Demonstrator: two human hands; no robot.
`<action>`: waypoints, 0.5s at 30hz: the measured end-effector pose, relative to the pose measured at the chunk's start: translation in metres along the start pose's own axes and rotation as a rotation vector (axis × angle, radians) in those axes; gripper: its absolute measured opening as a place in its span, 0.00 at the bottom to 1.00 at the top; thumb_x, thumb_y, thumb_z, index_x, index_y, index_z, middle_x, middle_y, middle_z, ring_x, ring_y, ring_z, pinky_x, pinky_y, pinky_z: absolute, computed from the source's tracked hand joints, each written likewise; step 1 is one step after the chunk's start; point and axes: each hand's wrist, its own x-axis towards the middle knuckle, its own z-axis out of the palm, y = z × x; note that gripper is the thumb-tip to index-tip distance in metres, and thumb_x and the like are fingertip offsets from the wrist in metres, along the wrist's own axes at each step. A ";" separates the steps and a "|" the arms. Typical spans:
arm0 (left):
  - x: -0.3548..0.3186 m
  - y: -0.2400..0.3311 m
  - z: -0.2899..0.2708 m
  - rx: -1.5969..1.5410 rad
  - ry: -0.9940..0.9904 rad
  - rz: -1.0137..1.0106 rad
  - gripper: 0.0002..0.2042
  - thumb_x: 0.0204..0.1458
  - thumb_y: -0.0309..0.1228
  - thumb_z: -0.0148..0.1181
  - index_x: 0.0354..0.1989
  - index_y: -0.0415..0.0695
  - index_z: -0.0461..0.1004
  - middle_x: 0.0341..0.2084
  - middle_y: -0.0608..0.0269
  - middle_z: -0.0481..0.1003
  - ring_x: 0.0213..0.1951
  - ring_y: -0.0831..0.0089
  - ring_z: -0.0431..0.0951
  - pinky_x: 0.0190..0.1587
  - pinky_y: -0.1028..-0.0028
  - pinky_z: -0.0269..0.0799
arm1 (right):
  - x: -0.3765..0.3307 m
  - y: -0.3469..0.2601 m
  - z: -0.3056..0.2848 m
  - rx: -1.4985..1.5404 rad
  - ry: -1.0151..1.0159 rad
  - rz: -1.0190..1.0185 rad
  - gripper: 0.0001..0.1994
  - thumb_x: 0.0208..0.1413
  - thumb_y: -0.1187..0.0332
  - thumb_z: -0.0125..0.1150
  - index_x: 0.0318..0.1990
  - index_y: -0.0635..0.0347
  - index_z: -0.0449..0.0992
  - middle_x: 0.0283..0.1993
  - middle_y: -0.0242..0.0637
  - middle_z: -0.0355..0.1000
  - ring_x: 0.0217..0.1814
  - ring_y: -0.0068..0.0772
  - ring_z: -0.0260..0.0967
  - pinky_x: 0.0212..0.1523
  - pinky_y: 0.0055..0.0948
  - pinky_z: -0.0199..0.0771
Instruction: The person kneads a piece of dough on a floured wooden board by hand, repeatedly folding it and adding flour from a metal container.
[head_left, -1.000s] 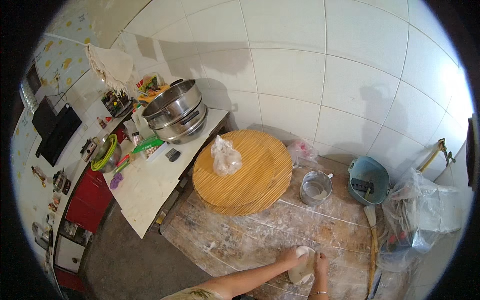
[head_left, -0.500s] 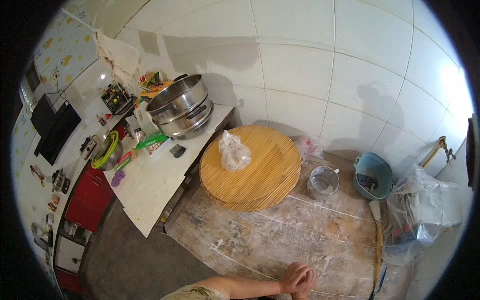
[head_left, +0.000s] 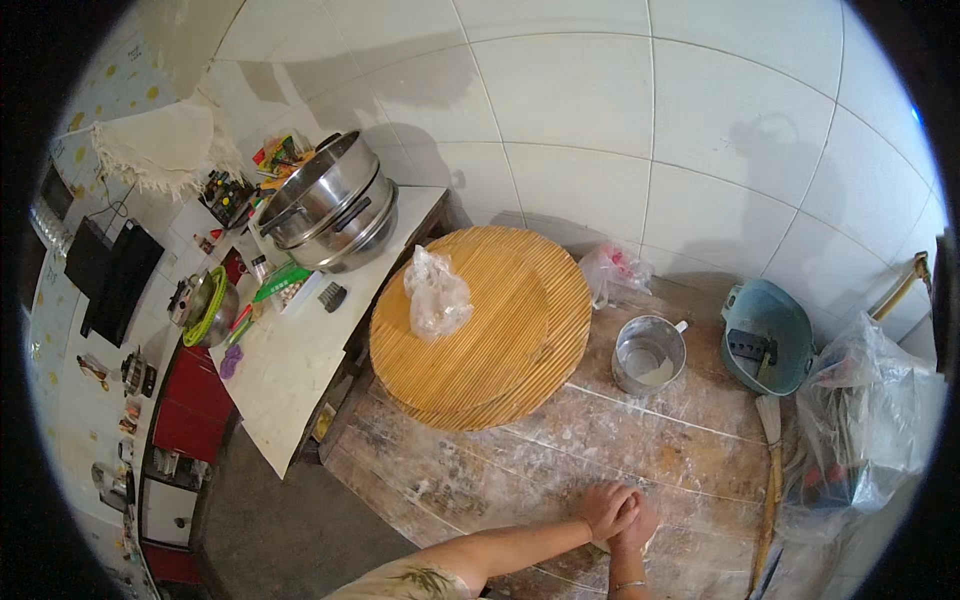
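My left hand (head_left: 605, 510) and my right hand (head_left: 638, 522) are pressed together, fingers closed and overlapping, low on the floury wooden work surface (head_left: 450, 470). Under them shows a pale edge of what looks like dough (head_left: 601, 546); most of it is hidden by the hands. A thin bracelet circles my right wrist. Beyond the hands stands a metal mug (head_left: 650, 355) with some white powder inside. To its left lie round slatted wooden lids (head_left: 500, 370), stacked, with a crumpled clear plastic bag (head_left: 438, 295) on top.
At right are a blue-green basin (head_left: 768, 335), a long-handled brush (head_left: 770, 450) and a plastic-covered bundle (head_left: 865, 430). A pink-tinted bag (head_left: 612, 272) lies against the tiled wall. Steel steamer pots (head_left: 335, 215) stand on the white counter (head_left: 300, 370) at left.
Both hands have moved forward and slightly right over the surface, staying together, and more of both forearms shows. The view has shifted, moving the lids and pots a little left.
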 end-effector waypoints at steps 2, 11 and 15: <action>0.025 0.007 0.002 0.063 0.000 -0.131 0.19 0.54 0.48 0.52 0.43 0.46 0.75 0.34 0.54 0.78 0.39 0.54 0.77 0.42 0.57 0.72 | 0.020 0.022 0.009 -0.069 -0.054 0.051 0.15 0.57 0.54 0.53 0.33 0.55 0.79 0.28 0.43 0.76 0.31 0.50 0.73 0.30 0.42 0.70; 0.040 0.035 -0.029 0.021 -0.352 -0.240 0.22 0.58 0.51 0.46 0.38 0.45 0.79 0.36 0.51 0.79 0.37 0.53 0.77 0.46 0.55 0.66 | 0.004 -0.012 -0.041 0.214 -0.057 0.315 0.17 0.61 0.57 0.52 0.37 0.64 0.77 0.32 0.48 0.76 0.36 0.53 0.73 0.38 0.42 0.70; -0.058 0.017 -0.013 0.067 -0.035 0.112 0.23 0.61 0.51 0.45 0.52 0.47 0.73 0.49 0.54 0.73 0.50 0.55 0.73 0.53 0.53 0.62 | -0.082 0.021 -0.009 -0.237 -0.052 -0.116 0.19 0.57 0.54 0.55 0.39 0.66 0.75 0.37 0.45 0.75 0.44 0.51 0.72 0.47 0.43 0.69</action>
